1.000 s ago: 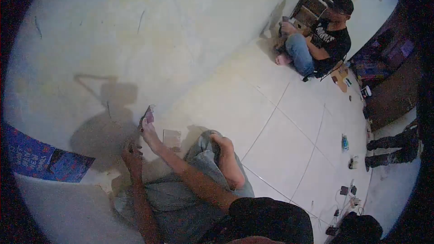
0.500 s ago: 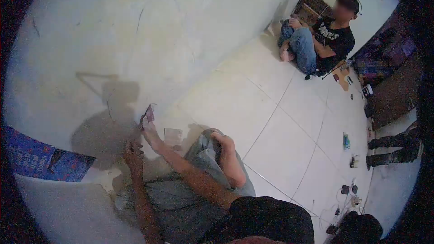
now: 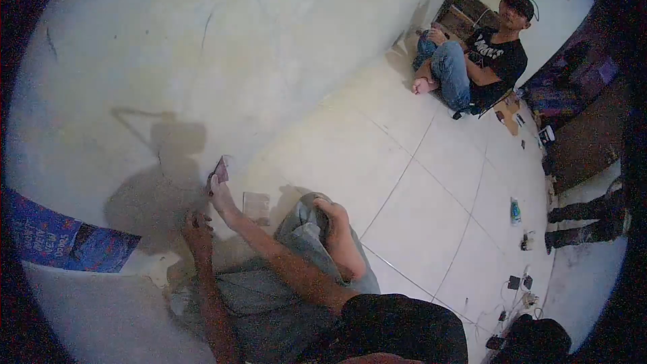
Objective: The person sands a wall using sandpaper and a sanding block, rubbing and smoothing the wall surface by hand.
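Observation:
My right hand [image 3: 221, 197] is raised near the wall, its fingers closed on a small, flat, dark-red piece [image 3: 221, 170] that looks thin, like a card or folded paper. Its exact kind is too small to tell. Lower and to the left, my left hand [image 3: 197, 230] is in shadow with its fingers slightly bent and apart; nothing shows in it. On the floor just right of my right wrist lies a pale, flat rectangle [image 3: 256, 207], close to my bent leg in grey trousers [image 3: 296, 229].
A blue printed sheet [image 3: 74, 236] is at the left. Another person [image 3: 495, 57] sits against the wall at the upper right. Along the right are a small blue-green packet [image 3: 515, 211], chargers with cables [image 3: 519, 283] and dark trouser legs [image 3: 586, 222]. Pale floor tiles [image 3: 411, 182] spread across the middle.
The whole view has shifted very slightly. My right hand keeps hold of the dark-red flat piece, and my left hand stays nearly in place.

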A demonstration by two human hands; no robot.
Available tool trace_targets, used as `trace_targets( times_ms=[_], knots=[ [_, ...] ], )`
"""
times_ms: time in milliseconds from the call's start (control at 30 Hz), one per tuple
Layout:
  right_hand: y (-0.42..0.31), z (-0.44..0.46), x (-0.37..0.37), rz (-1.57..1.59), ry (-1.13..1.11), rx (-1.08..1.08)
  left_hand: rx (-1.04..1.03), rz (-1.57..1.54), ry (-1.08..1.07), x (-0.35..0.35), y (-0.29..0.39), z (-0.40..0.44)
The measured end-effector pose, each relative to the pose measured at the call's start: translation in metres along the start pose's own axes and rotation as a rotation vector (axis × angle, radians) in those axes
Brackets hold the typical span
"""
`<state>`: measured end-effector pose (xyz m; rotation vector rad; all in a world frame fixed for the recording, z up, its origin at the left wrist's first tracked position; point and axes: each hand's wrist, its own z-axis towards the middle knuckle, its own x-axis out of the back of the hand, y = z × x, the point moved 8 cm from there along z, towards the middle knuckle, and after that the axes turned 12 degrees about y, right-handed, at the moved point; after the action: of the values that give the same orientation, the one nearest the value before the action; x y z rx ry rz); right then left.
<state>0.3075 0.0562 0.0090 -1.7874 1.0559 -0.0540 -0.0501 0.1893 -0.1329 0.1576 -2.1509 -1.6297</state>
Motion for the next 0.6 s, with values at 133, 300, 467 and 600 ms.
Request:
trace_targets(
  times_ms=[133, 300, 467, 600],
  knots=[
    [-0.015, -0.017, -0.017, -0.02, -0.084, 0.021, -0.177, 0.081, -0.073, -0.003, -0.002, 0.008],
    [0.01, 0.011, 0.014, -0.005, -0.03, -0.05, -0.099, -0.041, -0.014, -0.002, -0.003, 0.003],
    [-0.015, -0.004, 0.004, -0.109, -0.089, 0.334, -0.312, 0.047, -0.066, -0.003, 0.004, 0.005],
    [-0.022, -0.008, 0.003, -0.373, -0.135, 0.431, -0.291, 0.065, -0.06, -0.004, -0.001, 0.008]
  ],
)
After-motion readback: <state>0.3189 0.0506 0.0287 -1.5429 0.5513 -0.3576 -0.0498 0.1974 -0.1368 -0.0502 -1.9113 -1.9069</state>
